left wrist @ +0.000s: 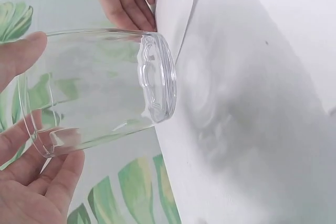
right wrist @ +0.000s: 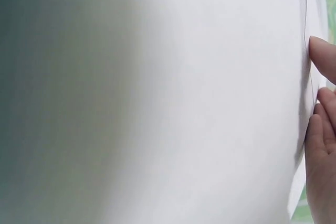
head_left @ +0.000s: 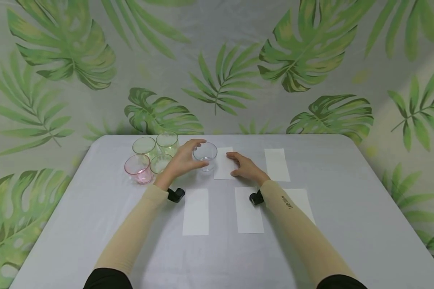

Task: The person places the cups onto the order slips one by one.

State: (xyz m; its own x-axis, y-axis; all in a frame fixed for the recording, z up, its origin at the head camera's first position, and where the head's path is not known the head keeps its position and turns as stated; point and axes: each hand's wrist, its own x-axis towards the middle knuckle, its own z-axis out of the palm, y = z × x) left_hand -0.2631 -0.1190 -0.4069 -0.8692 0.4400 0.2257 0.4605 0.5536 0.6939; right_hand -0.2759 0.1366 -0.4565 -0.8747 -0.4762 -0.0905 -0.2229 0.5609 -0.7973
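With 12 o'clock at the far side of the bench (head_left: pixel 217 257), a clear glass (head_left: pixel 205 154) is at about 11 o'clock from the middle. The person's left grip (head_left: pixel 181 160) grasps it near the rim, thumb on one side and fingers on the other. The glass is upright; whether its base touches the bench I cannot tell for certain.

At 3 o'clock from the clear glass, just beside it, lies a white card (head_left: pixel 222 170). The right grip (head_left: pixel 248 167) is released and clasps nothing, its loosely bent fingers resting at that card's 3 o'clock edge.

A second card (head_left: pixel 277 165) lies at 3 o'clock from the first. The third card (head_left: pixel 196 212) is at 7 o'clock from it, the fourth card (head_left: pixel 246 214) at 5 and the fifth card (head_left: pixel 301 200) at 4, partly hidden by the right sleeve (head_left: pixel 296 220).

At 9 o'clock from the clear glass four tinted glasses stand close together: a pink glass (head_left: pixel 141 173), a yellow-green glass (head_left: pixel 144 147) at its 12 to 1, a pale green glass (head_left: pixel 160 163) at its 2 to 3, and a light green glass (head_left: pixel 167 143) at its 1 to 2. A leaf-patterned cloth (head_left: pixel 235 24) hangs beyond the bench at 12 o'clock.
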